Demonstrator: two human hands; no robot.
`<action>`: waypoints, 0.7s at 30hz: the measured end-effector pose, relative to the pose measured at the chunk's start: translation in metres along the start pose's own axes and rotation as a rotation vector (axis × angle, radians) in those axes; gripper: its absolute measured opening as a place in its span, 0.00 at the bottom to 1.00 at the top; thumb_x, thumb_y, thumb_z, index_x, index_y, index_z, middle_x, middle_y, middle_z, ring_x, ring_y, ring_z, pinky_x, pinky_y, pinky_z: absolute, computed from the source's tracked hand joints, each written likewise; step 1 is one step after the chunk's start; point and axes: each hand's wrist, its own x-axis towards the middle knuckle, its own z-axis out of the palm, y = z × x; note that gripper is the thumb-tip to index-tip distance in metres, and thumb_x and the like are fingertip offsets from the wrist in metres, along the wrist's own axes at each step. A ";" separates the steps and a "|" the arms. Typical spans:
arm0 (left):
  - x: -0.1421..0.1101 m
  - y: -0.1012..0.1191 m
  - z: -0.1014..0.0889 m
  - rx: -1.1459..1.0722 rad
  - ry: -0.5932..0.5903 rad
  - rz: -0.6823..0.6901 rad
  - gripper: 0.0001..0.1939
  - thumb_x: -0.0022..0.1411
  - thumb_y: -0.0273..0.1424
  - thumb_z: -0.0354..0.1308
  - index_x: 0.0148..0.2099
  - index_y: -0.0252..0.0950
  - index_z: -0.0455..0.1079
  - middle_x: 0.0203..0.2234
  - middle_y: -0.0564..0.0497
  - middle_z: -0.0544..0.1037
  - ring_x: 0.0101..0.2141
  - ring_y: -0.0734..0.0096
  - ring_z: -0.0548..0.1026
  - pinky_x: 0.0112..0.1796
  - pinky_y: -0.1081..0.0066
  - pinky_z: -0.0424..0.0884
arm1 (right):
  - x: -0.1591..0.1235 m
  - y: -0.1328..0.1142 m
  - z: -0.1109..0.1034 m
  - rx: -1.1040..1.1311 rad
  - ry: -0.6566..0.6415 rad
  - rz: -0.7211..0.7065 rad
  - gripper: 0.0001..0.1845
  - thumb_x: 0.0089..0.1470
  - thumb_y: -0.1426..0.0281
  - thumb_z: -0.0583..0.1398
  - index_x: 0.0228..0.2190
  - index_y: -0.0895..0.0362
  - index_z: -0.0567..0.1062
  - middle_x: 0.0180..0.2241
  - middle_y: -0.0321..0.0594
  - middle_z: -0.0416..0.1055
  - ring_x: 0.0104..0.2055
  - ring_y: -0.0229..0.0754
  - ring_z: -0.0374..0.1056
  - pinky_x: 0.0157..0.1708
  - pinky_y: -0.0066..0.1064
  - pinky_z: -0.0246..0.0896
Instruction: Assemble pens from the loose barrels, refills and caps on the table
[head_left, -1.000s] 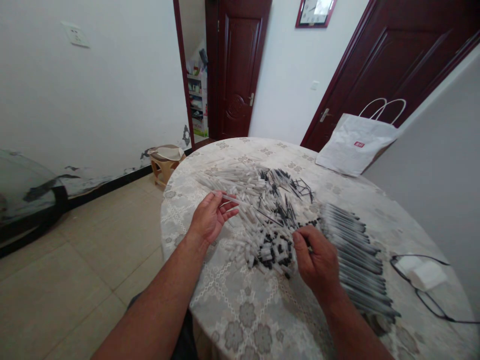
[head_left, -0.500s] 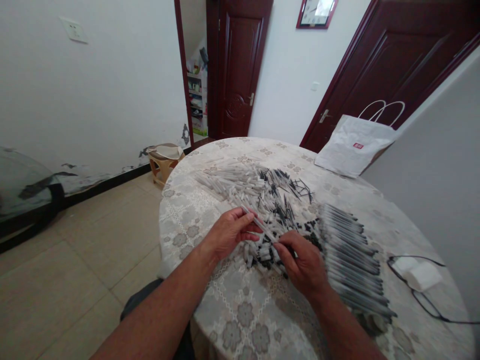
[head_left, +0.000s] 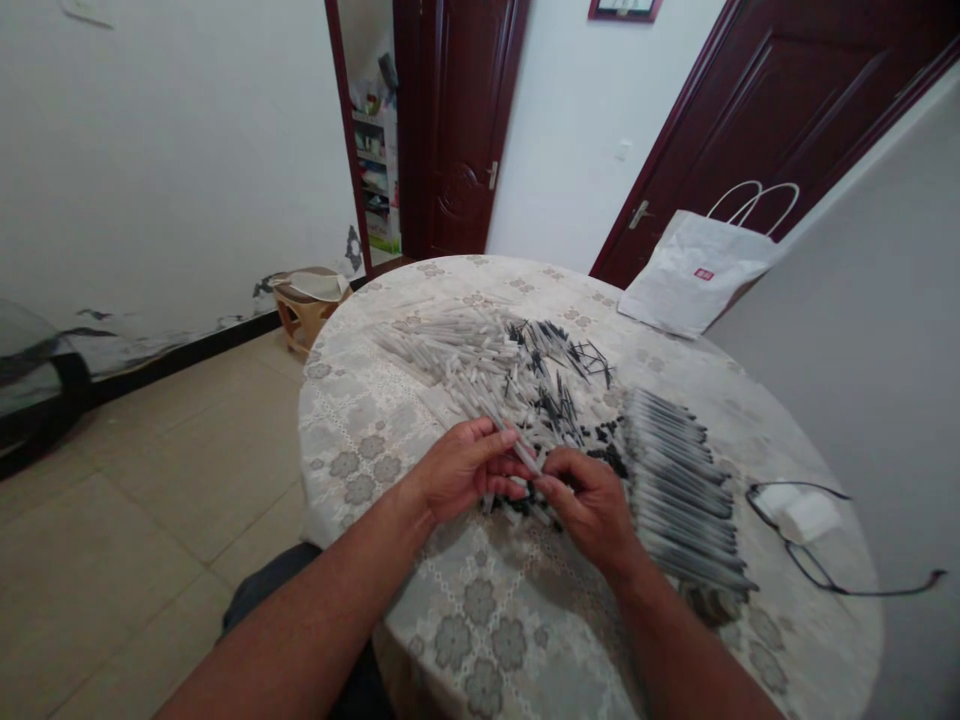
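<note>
A translucent white pen barrel [head_left: 523,455] slants between my hands above the table. My left hand [head_left: 472,462] is closed on it, thumb on top and fingers underneath. At its lower right end, the fingertips of my right hand [head_left: 585,500] are pinched together on the barrel; any small part inside that pinch is hidden. Beyond my hands lies a heap of white pen barrels [head_left: 450,355], with thin dark refills [head_left: 559,400] beside it. Small black pieces [head_left: 611,450] lie near my right hand. Right of that hand, assembled-looking pens [head_left: 679,480] lie in a row.
The round table has a flowered cloth [head_left: 480,640]. Black-framed glasses [head_left: 821,580] lie on the right, next to a white tissue pack [head_left: 810,520]. A white paper bag [head_left: 690,280] stands at the back right. Beyond the left edge is a stool [head_left: 307,305].
The view has tilted down and shifted slightly right. My right hand has come closer to my left along the barrel, so less of the barrel shows between them.
</note>
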 end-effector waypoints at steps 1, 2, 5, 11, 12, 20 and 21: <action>0.001 0.002 0.000 -0.034 0.027 0.022 0.12 0.61 0.34 0.67 0.40 0.32 0.70 0.35 0.42 0.82 0.31 0.65 0.82 0.29 0.70 0.80 | 0.000 0.001 -0.001 0.017 0.030 0.018 0.17 0.64 0.59 0.58 0.26 0.55 0.71 0.23 0.32 0.65 0.25 0.37 0.61 0.28 0.28 0.56; 0.002 0.004 -0.001 -0.073 0.064 0.049 0.11 0.62 0.34 0.67 0.40 0.33 0.70 0.34 0.43 0.82 0.30 0.66 0.82 0.29 0.70 0.80 | 0.000 0.003 -0.003 0.014 0.074 0.048 0.17 0.65 0.59 0.56 0.27 0.55 0.71 0.22 0.32 0.66 0.25 0.37 0.62 0.28 0.29 0.57; 0.007 0.016 -0.009 -0.174 0.231 0.153 0.08 0.64 0.32 0.64 0.38 0.33 0.70 0.30 0.48 0.81 0.30 0.68 0.82 0.28 0.74 0.79 | 0.005 0.008 -0.012 -0.145 0.236 0.172 0.16 0.67 0.60 0.54 0.30 0.54 0.73 0.23 0.33 0.68 0.26 0.38 0.64 0.30 0.29 0.58; 0.012 0.036 -0.025 -0.316 0.482 0.276 0.06 0.68 0.31 0.60 0.38 0.34 0.70 0.27 0.50 0.81 0.29 0.71 0.82 0.28 0.76 0.78 | 0.015 0.028 -0.027 -0.518 0.012 0.139 0.08 0.62 0.69 0.58 0.38 0.56 0.77 0.36 0.42 0.76 0.38 0.43 0.71 0.41 0.32 0.62; 0.012 0.037 -0.025 -0.323 0.495 0.286 0.06 0.69 0.31 0.59 0.38 0.34 0.70 0.27 0.50 0.81 0.29 0.70 0.82 0.28 0.75 0.78 | 0.014 0.031 -0.027 -0.549 -0.067 0.138 0.08 0.61 0.71 0.58 0.39 0.57 0.78 0.37 0.43 0.76 0.39 0.44 0.71 0.42 0.33 0.62; 0.011 0.033 -0.019 -0.267 0.472 0.329 0.06 0.68 0.30 0.58 0.38 0.35 0.68 0.28 0.49 0.81 0.33 0.66 0.83 0.30 0.72 0.78 | 0.010 0.032 -0.016 -0.715 -0.358 0.176 0.09 0.63 0.70 0.59 0.41 0.55 0.80 0.40 0.45 0.75 0.44 0.45 0.72 0.44 0.31 0.61; 0.011 0.031 -0.019 -0.247 0.460 0.335 0.06 0.67 0.30 0.60 0.38 0.35 0.68 0.29 0.49 0.81 0.34 0.65 0.83 0.31 0.72 0.78 | 0.010 0.031 -0.014 -0.737 -0.358 0.184 0.09 0.64 0.69 0.59 0.41 0.55 0.80 0.40 0.45 0.75 0.43 0.45 0.72 0.43 0.31 0.61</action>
